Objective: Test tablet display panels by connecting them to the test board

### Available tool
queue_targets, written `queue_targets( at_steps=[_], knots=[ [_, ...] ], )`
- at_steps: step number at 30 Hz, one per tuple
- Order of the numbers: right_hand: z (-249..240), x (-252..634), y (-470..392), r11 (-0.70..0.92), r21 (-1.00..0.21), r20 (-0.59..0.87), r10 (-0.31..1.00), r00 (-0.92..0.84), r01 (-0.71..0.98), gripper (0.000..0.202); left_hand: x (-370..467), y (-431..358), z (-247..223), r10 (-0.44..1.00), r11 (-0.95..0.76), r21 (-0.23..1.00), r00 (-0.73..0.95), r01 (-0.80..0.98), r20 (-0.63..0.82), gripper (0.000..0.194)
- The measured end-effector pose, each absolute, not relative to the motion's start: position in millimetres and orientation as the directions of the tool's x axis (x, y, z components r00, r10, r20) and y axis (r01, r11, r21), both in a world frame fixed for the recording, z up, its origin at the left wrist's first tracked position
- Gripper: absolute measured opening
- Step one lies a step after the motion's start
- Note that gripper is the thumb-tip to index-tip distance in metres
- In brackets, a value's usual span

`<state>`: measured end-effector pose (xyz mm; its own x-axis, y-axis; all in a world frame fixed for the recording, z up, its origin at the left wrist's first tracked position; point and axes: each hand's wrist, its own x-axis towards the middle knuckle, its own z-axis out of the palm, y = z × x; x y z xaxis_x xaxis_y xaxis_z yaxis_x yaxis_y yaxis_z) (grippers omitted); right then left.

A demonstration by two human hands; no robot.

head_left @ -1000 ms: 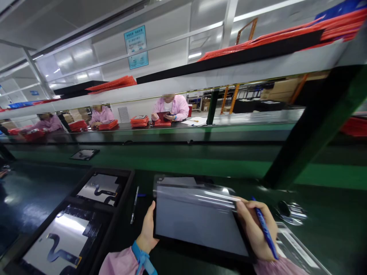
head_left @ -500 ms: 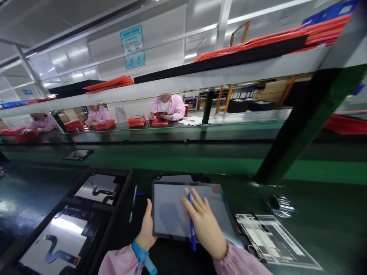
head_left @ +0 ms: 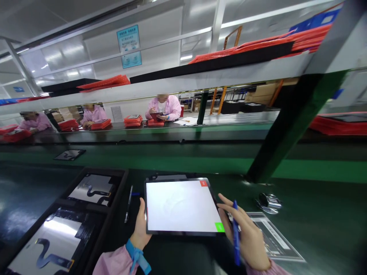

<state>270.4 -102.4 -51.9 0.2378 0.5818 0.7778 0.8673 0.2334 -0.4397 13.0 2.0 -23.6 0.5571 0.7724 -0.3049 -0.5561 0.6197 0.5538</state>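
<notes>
The lit screen sits between the left hand, fingers gripping its edge, and the right hand, fingers round a blue pen; I'd guess it's light, stiff, fragile, best held by the rims.

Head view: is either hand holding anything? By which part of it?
Left hand: screen, by its left edge. Right hand: blue pen, across the fingers; exact grip point unclear.
</notes>
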Motion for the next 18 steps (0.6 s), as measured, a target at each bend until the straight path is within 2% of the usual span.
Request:
queue_targets(
  at_steps=[3,6,9,12,14,18],
  knots=[
    [-53,273,-111,0.268,-0.732,0.607,0.675,0.421,0.627,0.021,11,4,-24,0.795,0.597,0.555,0.521,-0.579,-0.312,0.063],
    [-56,270,-116,0.28,-0.847,0.473,0.785,0.4,0.452,0.03,10,6,-27,0.805,0.586,0.566,0.502,-0.58,-0.318,0.061],
    [-56,273,-117,0.286,-0.879,0.446,0.776,0.445,0.382,0.032,9,7,-30,0.809,0.577,0.575,0.504,-0.58,-0.303,0.061],
    [-56,295,-117,0.302,-0.887,0.455,0.697,0.553,0.349,0.027,8,8,-32,0.805,0.578,0.59,0.511,-0.563,-0.301,0.062],
    [-60,319,-118,0.206,-0.865,0.464,0.674,0.575,0.457,0.027,8,8,-31,0.796,0.592,0.593,0.514,-0.547,-0.321,0.063],
    [-83,360,-124,-0.017,-0.703,0.446,0.769,0.459,0.711,0.027,9,8,-27,0.779,0.621,0.57,0.499,-0.537,-0.379,0.059]
  ],
)
